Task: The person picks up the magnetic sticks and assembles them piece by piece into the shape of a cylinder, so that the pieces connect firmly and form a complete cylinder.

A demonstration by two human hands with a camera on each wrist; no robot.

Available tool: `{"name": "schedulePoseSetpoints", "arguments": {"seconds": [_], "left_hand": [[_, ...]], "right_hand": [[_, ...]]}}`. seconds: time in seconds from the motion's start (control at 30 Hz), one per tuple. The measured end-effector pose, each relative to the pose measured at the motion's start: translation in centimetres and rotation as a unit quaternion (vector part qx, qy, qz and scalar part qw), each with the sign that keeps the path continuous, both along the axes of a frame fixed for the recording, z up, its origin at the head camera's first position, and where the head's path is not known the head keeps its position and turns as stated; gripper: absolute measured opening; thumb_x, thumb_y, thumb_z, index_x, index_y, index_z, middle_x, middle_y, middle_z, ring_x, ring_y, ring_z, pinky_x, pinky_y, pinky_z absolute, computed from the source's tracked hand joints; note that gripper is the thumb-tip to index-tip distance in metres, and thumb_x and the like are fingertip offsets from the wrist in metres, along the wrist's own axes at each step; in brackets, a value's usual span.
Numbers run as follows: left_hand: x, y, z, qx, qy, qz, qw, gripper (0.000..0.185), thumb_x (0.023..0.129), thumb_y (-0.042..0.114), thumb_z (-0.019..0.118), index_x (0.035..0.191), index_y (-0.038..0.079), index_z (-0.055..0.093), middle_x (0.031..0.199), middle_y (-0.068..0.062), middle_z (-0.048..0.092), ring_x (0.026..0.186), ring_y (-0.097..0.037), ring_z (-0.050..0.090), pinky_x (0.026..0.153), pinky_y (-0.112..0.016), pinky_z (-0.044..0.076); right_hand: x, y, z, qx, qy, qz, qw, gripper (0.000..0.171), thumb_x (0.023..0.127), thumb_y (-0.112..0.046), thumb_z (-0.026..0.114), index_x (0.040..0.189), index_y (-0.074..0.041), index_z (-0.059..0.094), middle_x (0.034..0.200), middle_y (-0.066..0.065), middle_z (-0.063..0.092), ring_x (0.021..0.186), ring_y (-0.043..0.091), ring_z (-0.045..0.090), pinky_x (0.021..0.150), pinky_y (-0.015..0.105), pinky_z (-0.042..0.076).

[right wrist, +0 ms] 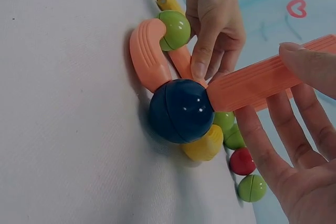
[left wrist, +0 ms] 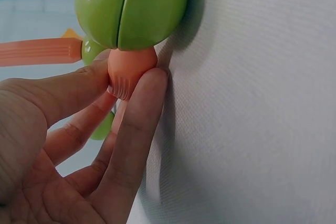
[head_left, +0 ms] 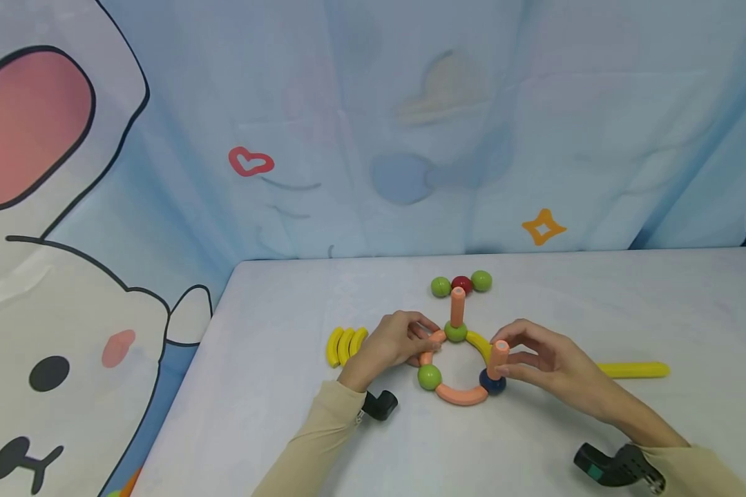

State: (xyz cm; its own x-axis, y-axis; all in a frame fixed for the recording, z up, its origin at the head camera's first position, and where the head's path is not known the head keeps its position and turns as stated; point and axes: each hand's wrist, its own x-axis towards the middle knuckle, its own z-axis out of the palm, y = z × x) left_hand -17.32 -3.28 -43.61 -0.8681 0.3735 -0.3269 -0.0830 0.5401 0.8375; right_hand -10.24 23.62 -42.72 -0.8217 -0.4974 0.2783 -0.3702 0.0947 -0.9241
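A pale grey table (head_left: 273, 386) filled the lower half of the frame. On it, at centre, lay a ring of curved bars and balls (head_left: 461, 395). Three balls (head_left: 461, 284) sat just behind it, three yellow curved pieces (head_left: 345, 344) to its left, and a yellow stick (head_left: 634, 371) to its right.

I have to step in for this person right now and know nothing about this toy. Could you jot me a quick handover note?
Left hand: pinches the short orange curve on the ring's left side.
Right hand: holds the upright orange stick standing on the dark blue ball.
Done: a ring of curves and balls lies on the table; another orange stick stands on the far green ball.
Left, probably: spare balls behind the ring, yellow curves to the left, a long yellow stick to the right.
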Motion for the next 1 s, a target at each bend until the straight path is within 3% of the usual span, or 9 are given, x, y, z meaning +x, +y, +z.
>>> {"name": "schedulePoseSetpoints", "arguments": {"seconds": [0.33, 0.53, 0.7, 0.87, 1.0], "left_hand": [[0.0, 0.0, 0.1, -0.009, 0.003, -0.001, 1.0000, 0.026, 0.095, 0.012, 0.079, 0.120, 0.011, 0.075, 0.090, 0.000, 0.065, 0.063, -0.011, 0.066, 0.058, -0.023, 0.059], [0.1, 0.1, 0.3, -0.014, 0.002, 0.001, 0.9999, 0.026, 0.095, 0.012, 0.080, 0.120, 0.011, 0.075, 0.089, 0.001, 0.065, 0.062, -0.011, 0.065, 0.057, -0.023, 0.058], [0.1, 0.2, 0.2, -0.011, 0.001, 0.003, 0.9999, 0.026, 0.095, 0.013, 0.079, 0.120, 0.012, 0.075, 0.089, 0.001, 0.065, 0.062, -0.011, 0.065, 0.057, -0.023, 0.058], [0.2, 0.2, 0.1, -0.009, 0.002, 0.002, 1.0000, 0.025, 0.095, 0.013, 0.079, 0.120, 0.012, 0.076, 0.090, 0.001, 0.065, 0.063, -0.011, 0.065, 0.058, -0.023, 0.059], [0.2, 0.1, 0.1, -0.004, 0.003, 0.002, 1.0000, 0.025, 0.095, 0.011, 0.079, 0.120, 0.011, 0.075, 0.090, 0.000, 0.065, 0.063, -0.011, 0.066, 0.058, -0.024, 0.059]], "right_hand": [[-0.1, 0.3, -0.1, 0.018, 0.025, -0.014, 0.999, 0.043, 0.088, 0.015, 0.074, 0.127, 0.009, 0.056, 0.120, 0.012, 0.061, 0.107, 0.011, 0.065, 0.091, 0.025, 0.059], [0.1, 2.7, 0.0, 0.098, 0.057, -0.085, 0.990, 0.062, 0.080, 0.012, 0.083, 0.135, 0.003, 0.056, 0.127, -0.003, 0.062, 0.108, 0.004, 0.062, 0.087, 0.020, 0.058], [0.4, 6.9, 0.0, 0.177, 0.110, -0.145, 0.967, 0.061, 0.073, 0.015, 0.087, 0.127, -0.003, 0.064, 0.120, -0.010, 0.063, 0.105, -0.001, 0.060, 0.086, 0.010, 0.052], [1.0, 10.9, -0.6, 0.288, 0.137, -0.183, 0.930, 0.059, 0.067, 0.006, 0.094, 0.116, -0.015, 0.070, 0.110, -0.015, 0.063, 0.100, -0.009, 0.055, 0.078, 0.010, 0.051], [1.3, 12.6, -1.5, 0.363, 0.150, -0.186, 0.901, 0.053, 0.063, 0.000, 0.097, 0.107, -0.020, 0.073, 0.103, -0.014, 0.062, 0.092, -0.010, 0.054, 0.072, 0.012, 0.052]]}}
